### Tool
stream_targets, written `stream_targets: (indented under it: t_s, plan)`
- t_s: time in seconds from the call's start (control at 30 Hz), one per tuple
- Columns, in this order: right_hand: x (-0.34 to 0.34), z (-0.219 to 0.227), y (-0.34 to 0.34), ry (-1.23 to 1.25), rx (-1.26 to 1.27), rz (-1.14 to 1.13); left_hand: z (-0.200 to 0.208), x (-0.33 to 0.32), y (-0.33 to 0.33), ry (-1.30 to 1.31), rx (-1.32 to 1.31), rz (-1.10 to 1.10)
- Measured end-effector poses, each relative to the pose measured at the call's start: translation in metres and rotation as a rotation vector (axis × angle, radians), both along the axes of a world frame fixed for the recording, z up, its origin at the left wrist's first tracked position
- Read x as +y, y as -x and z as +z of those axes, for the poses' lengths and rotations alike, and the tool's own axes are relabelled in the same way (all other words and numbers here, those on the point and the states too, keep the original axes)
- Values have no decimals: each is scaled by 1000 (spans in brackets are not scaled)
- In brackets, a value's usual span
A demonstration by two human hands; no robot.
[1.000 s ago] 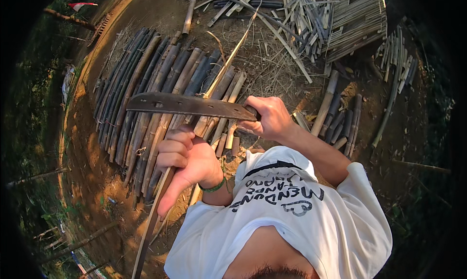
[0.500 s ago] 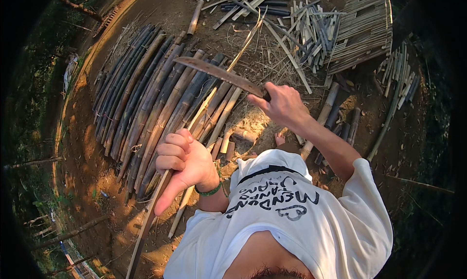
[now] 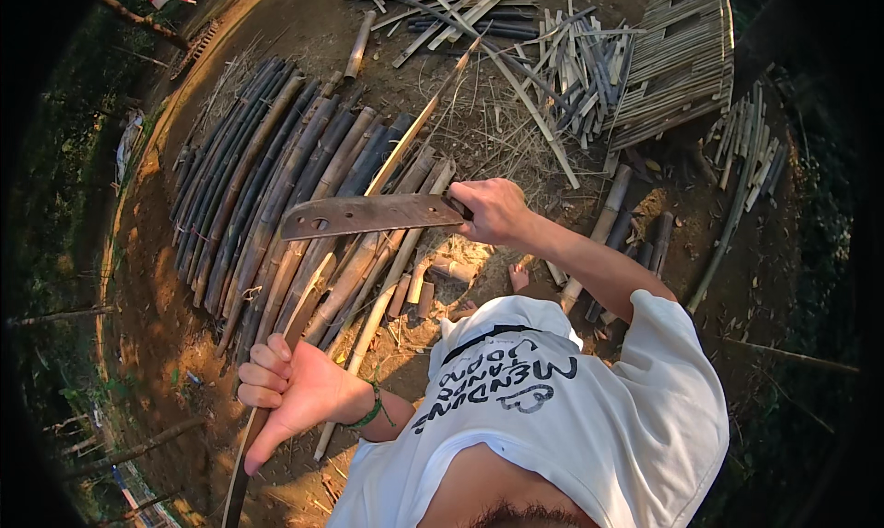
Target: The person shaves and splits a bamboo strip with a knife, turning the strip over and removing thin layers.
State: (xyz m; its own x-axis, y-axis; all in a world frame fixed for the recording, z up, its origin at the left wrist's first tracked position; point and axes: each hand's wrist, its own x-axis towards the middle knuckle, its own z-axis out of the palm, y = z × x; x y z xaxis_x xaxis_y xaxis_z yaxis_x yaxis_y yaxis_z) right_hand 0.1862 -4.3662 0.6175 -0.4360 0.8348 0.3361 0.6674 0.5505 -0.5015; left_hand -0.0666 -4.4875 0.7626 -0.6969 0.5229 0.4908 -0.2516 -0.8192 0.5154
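Note:
My left hand [image 3: 299, 385] is closed round a long bamboo strip [image 3: 296, 318], its thumb laid along it. One end of the strip runs down past my wrist to the lower edge; the other slants up toward the blade. In my right hand [image 3: 494, 211] is the dark handle of a machete [image 3: 387, 213]. Its broad, rusty blade has small holes and lies level across the strip's line. Beyond the blade a pale, pointed length [image 3: 412, 134] carries on upward; the blade hides where the two parts meet.
Dark bamboo poles [image 3: 267, 169] lie in a wide stack on the left. Short bamboo offcuts [image 3: 425, 293] sit near a bare foot [image 3: 518, 277]. Split slats [image 3: 585, 68] are heaped at the back, beside a slatted bamboo panel [image 3: 677, 58]. More poles [image 3: 612, 206] lie on the right.
My left hand has moved down and left with the bamboo strip. The machete has come down and left, and its blade now shows its flat side.

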Motion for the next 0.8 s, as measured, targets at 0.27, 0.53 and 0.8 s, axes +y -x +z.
stream_targets:
  t_s: [0.27, 0.53, 0.8]
  plan:
    - [139, -125, -118, 484, -119, -615, 27, -66, 46, -22, 91, -16]
    - [-27, 39, -19, 459, 237, -60, 40, -42, 31, -303, 349, -475]
    - [-124, 101, 23, 197, 254, 196, 51, -27, -11, -352, 318, 22]
